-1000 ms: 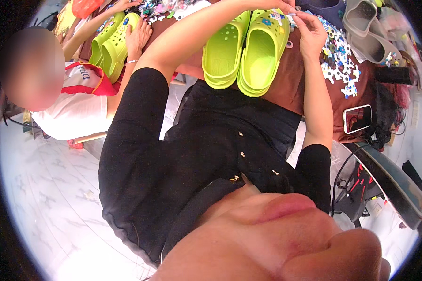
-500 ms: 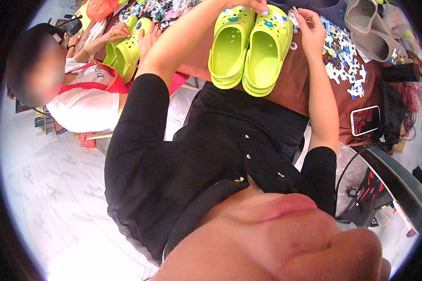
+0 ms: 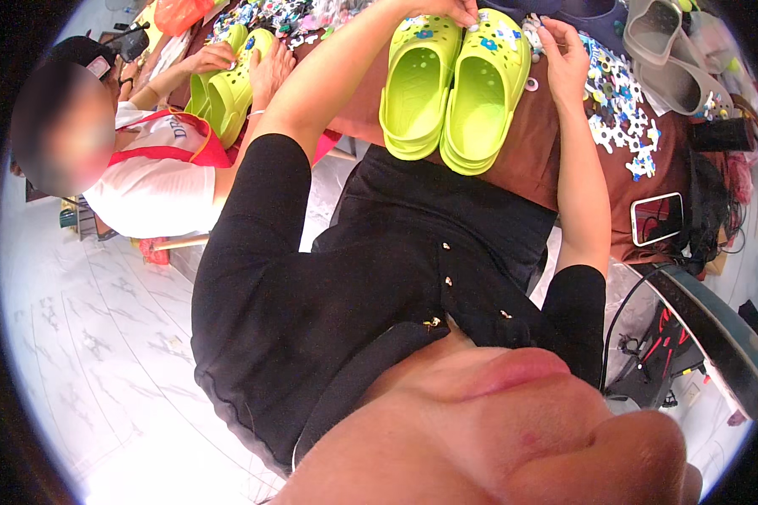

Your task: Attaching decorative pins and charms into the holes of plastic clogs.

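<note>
1. Green clogs (image 3: 486, 105): the pair stands side by side on the brown tablecloth (image 3: 532, 164), toes toward 12 o'clock and heels toward 6. Blue flower charms sit on the toes. All clock directions below are taken from this pair.
2. Co-worker (image 3: 156, 181): seated between 8 and 9 o'clock, in a white top with red straps.
3. Red bag (image 3: 181, 13): between 9 and 10 o'clock, at the upper edge of the view.
4. Second green pair (image 3: 238, 97): at 9 o'clock, with the co-worker's hands (image 3: 271, 74) at its toes and outer side.
5. Mixed charms (image 3: 290, 18): heaped at 10 o'clock.
6. Left hand (image 3: 456, 10): at 12 o'clock, by the toes. Fingers bent downward; whether they grip a charm cannot be told.
7. Round white charm (image 3: 531, 84): lies just beside the clogs, at 3 o'clock.
8. Right hand (image 3: 569, 57): between 2 and 3 o'clock. Thumb and forefinger near each other, other fingers curled; a grip cannot be confirmed.
9. Dark blue clogs (image 3: 596, 10): at 2 o'clock.
10. White and blue charms (image 3: 621, 126): spread at 3 o'clock.
11. Phone (image 3: 659, 219): lies at 4 o'clock.
12. Grey clogs (image 3: 669, 84): between 2 and 3 o'clock, beyond the charms.
</note>
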Available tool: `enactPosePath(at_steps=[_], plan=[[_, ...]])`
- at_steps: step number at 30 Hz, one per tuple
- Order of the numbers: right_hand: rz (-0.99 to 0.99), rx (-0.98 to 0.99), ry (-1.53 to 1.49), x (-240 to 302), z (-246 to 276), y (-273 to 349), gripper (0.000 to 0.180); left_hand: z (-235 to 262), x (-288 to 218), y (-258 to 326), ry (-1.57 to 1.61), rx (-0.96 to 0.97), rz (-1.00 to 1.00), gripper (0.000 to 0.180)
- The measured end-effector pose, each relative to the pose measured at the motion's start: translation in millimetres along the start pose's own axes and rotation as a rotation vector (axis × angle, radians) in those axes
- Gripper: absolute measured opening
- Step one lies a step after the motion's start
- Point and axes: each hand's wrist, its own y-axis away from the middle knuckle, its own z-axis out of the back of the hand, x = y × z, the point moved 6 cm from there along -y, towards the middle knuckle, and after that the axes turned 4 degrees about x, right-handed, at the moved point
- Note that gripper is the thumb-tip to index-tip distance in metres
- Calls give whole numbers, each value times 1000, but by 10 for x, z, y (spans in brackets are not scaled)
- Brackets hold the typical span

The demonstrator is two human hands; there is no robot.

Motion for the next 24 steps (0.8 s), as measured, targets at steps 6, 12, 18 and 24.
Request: enactPosePath(at_steps=[6, 12, 18, 24], plan=[[7, 0, -27, 7, -18, -2, 21, 2, -64, -8, -32, -1, -35, 11], [14, 21, 32, 46, -41, 9, 20, 8, -99, -23, -214, -68, -109, 16], [49, 114, 190, 151, -125, 53, 20, -11, -145, 24, -448, -202, -131, 19], [105, 161, 259, 183, -162, 68, 19, -138, -236, 123, -380, -311, -146, 15]])
